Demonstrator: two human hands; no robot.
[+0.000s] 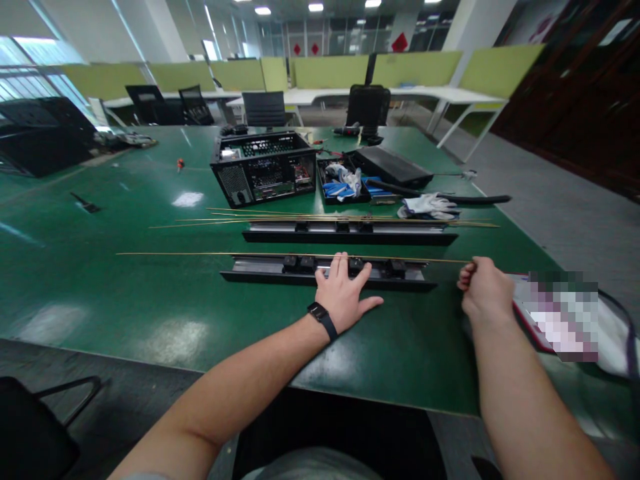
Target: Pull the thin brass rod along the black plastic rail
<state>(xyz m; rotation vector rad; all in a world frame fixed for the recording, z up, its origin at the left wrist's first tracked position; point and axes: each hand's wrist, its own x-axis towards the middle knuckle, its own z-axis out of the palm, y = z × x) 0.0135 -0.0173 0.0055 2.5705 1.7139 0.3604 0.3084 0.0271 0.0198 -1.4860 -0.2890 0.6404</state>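
My left hand (pixel 345 291) lies flat with fingers stretched out on the near black rail (pixel 280 270), which carries several small black blocks. A long thin brass rod (pixel 210 254) runs along the far side of that rail. My right hand (pixel 483 288) is closed in a pinch on the rod's right end, just past the rail. A second black rail (pixel 350 233) lies farther back, with a bundle of brass rods (pixel 320 217) behind it.
The green table (pixel 125 293) holds an open black computer case (pixel 265 167), a tray of blue and white parts (pixel 343 183), a flat black box (pixel 393 167), white gloves (pixel 430 207) and a black hose (pixel 475 199). A cloth bag (pixel 613 340) lies at the right.
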